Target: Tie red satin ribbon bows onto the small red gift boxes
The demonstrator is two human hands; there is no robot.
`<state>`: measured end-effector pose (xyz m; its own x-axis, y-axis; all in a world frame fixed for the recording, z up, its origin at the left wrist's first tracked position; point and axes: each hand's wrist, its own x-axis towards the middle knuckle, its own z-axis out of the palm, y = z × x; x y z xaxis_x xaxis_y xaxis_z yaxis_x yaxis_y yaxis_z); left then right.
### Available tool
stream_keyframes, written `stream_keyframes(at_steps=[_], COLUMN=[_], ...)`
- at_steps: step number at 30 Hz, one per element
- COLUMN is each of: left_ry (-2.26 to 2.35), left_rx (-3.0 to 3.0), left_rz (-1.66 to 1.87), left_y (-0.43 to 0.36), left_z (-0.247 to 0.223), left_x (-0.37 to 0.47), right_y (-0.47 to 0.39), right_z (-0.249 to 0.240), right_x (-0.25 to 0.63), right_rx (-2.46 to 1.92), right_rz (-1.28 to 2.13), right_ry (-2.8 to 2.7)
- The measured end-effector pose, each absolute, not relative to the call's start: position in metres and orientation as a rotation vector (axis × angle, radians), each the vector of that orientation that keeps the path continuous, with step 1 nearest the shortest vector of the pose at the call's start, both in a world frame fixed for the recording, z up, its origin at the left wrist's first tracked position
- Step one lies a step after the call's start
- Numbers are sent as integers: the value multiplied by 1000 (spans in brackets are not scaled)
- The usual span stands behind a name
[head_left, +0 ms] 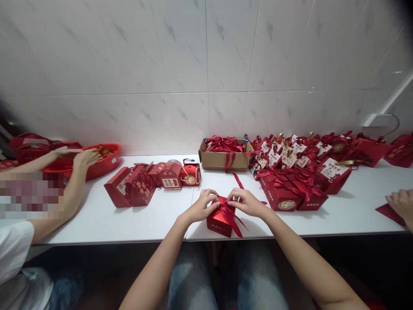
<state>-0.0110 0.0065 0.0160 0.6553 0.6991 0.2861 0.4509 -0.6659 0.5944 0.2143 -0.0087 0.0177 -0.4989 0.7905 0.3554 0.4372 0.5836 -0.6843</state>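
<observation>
Pinching ribbon (pixel 227 213), both hands (pixel 204 207) (pixel 248 202) flank a box (pixel 217 224) seemingly inside the table edge (pixel 138 240).

- We face a wall (pixel 232 56) of large, glossy, pale grey tiles, flecked with short darker streaks.
- We see thin seams running up and across between the tiles.
- Below it we have a long white tabletop (pixel 158 224), set along the wall, with a narrow joint near its middle.
- On our right, a white strip (pixel 398 95) slants along the wall above a small white box (pixel 377 120) and a thin cable (pixel 396 122).
- We see small glints of light on the tiles at right, and deep shadow under the tabletop.
</observation>
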Motion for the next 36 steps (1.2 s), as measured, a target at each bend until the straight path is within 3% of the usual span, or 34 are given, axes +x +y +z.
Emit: stream_keyframes(at_steps=[12, 36], left_ry=[1158, 1160], left_rx=[2161, 1936], left_rz=[1032, 1215], left_y=[4, -5], left_z=[-1, -9], left_x=[16, 19], right_y=[-8, -15], right_z=[11, -1], right_x=[204, 212], right_rx=[-1009, -1091], right_rz=[727, 668], right_ry=[-2074, -1971])
